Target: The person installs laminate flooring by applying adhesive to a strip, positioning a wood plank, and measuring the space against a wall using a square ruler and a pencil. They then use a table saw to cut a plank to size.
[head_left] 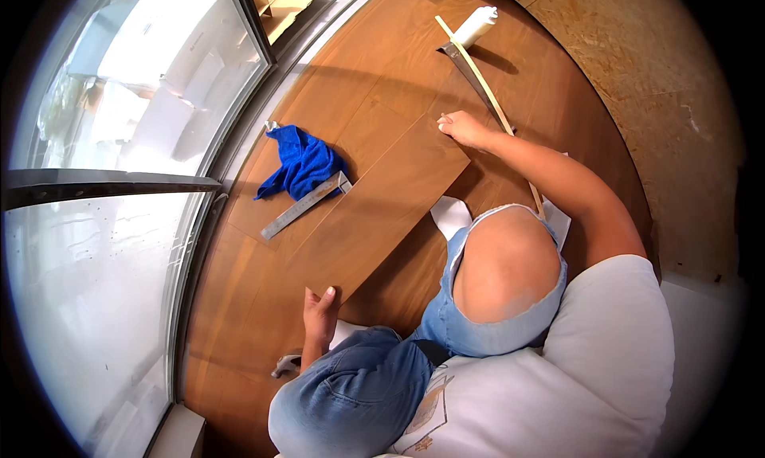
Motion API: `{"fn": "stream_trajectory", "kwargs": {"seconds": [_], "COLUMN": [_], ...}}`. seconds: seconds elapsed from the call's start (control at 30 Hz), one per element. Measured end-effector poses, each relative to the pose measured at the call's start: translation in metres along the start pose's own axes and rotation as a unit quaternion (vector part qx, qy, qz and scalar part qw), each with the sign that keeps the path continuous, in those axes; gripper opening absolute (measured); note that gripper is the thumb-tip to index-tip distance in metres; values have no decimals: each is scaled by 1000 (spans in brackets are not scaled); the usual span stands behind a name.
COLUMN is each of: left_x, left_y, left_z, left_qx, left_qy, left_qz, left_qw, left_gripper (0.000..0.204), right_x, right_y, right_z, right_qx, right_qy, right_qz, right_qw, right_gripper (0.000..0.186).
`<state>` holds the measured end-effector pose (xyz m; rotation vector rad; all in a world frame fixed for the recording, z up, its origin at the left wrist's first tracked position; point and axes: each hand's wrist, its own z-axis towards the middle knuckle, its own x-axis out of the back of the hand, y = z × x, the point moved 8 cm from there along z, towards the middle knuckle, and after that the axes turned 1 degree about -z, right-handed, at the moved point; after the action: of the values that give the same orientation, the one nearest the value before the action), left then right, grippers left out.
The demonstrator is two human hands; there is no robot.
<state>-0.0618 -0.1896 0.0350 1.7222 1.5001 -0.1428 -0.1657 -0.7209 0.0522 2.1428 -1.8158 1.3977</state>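
Note:
A brown wood floor plank (390,207) lies slantwise in front of my knees, held by both hands. My left hand (320,316) is closed on its near end, thumb on top and the other fingers mostly hidden. At the far end my right hand (464,130) grips the plank's edge with curled fingers. Just left of the plank is a metal try square (307,205), its stock touching or very close to the plank's edge. A crumpled blue cloth (303,162) lies beyond the square on laid brown flooring (351,91).
A white bottle (476,28) lies at the far right, by a thin wood strip (490,91) and a dark, long metal tool (470,72). Glass doors (103,283) line the left. Chipboard (669,123) spans the right. A partly hidden metal object (285,366) is beside my left knee.

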Motion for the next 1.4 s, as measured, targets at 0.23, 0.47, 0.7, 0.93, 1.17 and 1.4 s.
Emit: {"fn": "stream_trajectory", "kwargs": {"seconds": [0.23, 0.47, 0.7, 0.93, 1.17, 1.4], "left_x": [15, 18, 27, 35, 39, 28], "left_y": [-26, -51, -35, -32, -22, 4], "left_z": [-37, -65, -43, -36, -61, -125], "left_qx": [23, 29, 13, 13, 5, -33], "left_qy": [90, 147, 118, 112, 145, 227], "left_qz": [35, 42, 38, 45, 26, 35], "left_qw": [995, 988, 992, 993, 989, 973], "left_gripper": [41, 30, 32, 42, 51, 61], "right_x": [-67, 87, 105, 125, 127, 54], "right_y": [41, 97, 188, 93, 5, -71], "right_z": [23, -36, -22, -31, -26, -56], "right_qx": [34, 42, -8, 31, 31, 77], "right_qy": [-69, 404, 254, 26, -105, -241], "right_qz": [55, -209, -59, 269, 244, 115], "right_qw": [996, 889, 965, 962, 964, 961], "right_gripper": [29, 21, 33, 30, 36, 41]}}
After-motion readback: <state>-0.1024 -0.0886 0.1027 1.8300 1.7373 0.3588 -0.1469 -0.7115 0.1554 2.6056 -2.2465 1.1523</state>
